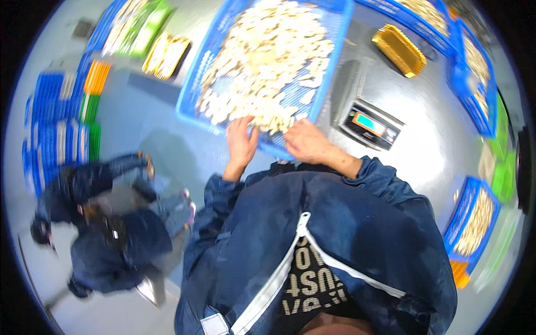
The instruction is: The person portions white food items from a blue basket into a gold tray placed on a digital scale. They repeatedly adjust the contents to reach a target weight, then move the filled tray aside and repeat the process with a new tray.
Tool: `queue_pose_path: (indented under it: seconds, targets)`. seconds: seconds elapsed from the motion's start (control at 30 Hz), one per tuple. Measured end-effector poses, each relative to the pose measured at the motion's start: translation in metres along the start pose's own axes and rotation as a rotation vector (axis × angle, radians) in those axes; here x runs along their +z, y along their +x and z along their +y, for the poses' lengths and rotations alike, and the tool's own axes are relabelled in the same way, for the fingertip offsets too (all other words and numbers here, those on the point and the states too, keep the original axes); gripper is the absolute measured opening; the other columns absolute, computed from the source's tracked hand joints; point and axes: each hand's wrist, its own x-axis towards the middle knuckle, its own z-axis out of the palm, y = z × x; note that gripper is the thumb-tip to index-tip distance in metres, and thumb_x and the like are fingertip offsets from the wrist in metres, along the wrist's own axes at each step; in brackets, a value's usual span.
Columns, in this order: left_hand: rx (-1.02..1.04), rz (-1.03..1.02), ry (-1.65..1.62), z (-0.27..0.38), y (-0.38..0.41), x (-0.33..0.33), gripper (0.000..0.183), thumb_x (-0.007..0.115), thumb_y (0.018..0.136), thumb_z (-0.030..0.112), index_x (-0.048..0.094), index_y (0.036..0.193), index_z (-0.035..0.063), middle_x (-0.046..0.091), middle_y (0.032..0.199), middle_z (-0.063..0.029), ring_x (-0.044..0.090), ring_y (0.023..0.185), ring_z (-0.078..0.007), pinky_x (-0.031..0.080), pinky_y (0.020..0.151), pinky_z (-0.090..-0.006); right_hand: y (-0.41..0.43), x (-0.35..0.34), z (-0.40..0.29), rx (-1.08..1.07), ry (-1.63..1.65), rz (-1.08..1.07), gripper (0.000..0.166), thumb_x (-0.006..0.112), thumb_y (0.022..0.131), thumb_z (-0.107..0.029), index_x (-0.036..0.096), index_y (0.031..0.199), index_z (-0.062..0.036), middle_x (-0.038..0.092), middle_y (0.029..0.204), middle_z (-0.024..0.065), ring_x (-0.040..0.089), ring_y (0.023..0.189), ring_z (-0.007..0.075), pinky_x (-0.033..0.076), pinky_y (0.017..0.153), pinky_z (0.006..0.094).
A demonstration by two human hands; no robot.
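Observation:
A blue plastic mesh basket (pixel 189 94) holds a wide heap of pale, small food pieces (pixel 268 54), whose exact kind I cannot tell. Its near end lies right in front of my body. Over the near left rim, my left hand (pixel 242 140) has its thumb apart from its fingers, the fingertips at the edge of the heap. My right hand (pixel 307 142) rests at the near right corner with curled fingers, close to the nearest pieces. Whether it grips any piece is hidden.
Right of the basket, a digital scale (pixel 370 125) stands on a metal table (pixel 423 142), with an empty gold tray (pixel 400 50) beyond it. A filled gold tray (pixel 166 56) sits left. Blue baskets (pixel 473 222) line the right side. Two people (pixel 113 234) bend at lower left near stacked crates (pixel 58 130).

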Motion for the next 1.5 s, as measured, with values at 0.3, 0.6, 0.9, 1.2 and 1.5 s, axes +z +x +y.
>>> queue_pose_path:
  seconds: [0.3, 0.6, 0.9, 1.2, 1.5]
  targets:
    - [0.177, -0.232, -0.154, 0.029, 0.013, 0.013, 0.02, 0.063, 0.078, 0.008, 0.064, 0.098, 0.0068, 0.062, 0.1, -0.0095, 0.058, 0.091, -0.0312, 0.047, 0.078, -0.0393, -0.015, -0.094, 0.04, 0.378, 0.122, 0.594, 0.018, 0.058, 0.08, -0.004, 0.063, 0.097, -0.0035, 0.062, 0.093, 0.0125, 0.062, 0.089, 0.0264, 0.049, 0.078, 0.035]
    - [0.214, -0.102, -0.077, 0.044, 0.017, 0.015, 0.015, 0.065, 0.075, 0.006, 0.064, 0.089, 0.0071, 0.063, 0.091, -0.0083, 0.06, 0.084, -0.0291, 0.048, 0.074, -0.0376, -0.088, -0.215, 0.236, 0.865, -0.553, 0.308, 0.026, 0.048, 0.083, -0.011, 0.066, 0.097, 0.0005, 0.064, 0.097, 0.0216, 0.063, 0.091, 0.0382, 0.05, 0.079, 0.0456]
    - [-0.058, -0.036, 0.099, 0.051, 0.013, 0.018, 0.012, 0.062, 0.078, 0.007, 0.064, 0.089, 0.0069, 0.063, 0.089, -0.0098, 0.061, 0.082, -0.0309, 0.047, 0.072, -0.0374, -0.08, -0.204, 0.322, 0.78, -0.551, -0.046, 0.021, 0.049, 0.079, -0.011, 0.066, 0.086, -0.0011, 0.068, 0.085, 0.0216, 0.066, 0.085, 0.0373, 0.052, 0.076, 0.0457]
    - [-0.128, -0.063, 0.063, 0.057, 0.016, 0.021, 0.009, 0.061, 0.081, 0.011, 0.065, 0.088, 0.0075, 0.062, 0.086, -0.009, 0.06, 0.079, -0.0309, 0.046, 0.07, -0.0372, -0.07, -0.218, 0.327, 0.705, -0.515, -0.22, 0.025, 0.048, 0.078, -0.01, 0.065, 0.093, 0.0023, 0.067, 0.093, 0.0245, 0.065, 0.091, 0.0387, 0.051, 0.08, 0.0454]
    - [-0.102, -0.035, 0.081, 0.059, 0.015, 0.022, 0.009, 0.06, 0.08, 0.01, 0.064, 0.088, 0.0068, 0.061, 0.084, -0.0097, 0.059, 0.078, -0.0316, 0.046, 0.069, -0.0376, -0.057, -0.224, 0.325, 0.661, -0.519, -0.354, 0.025, 0.046, 0.081, -0.007, 0.064, 0.095, 0.0037, 0.066, 0.094, 0.0251, 0.064, 0.092, 0.0392, 0.051, 0.08, 0.045]
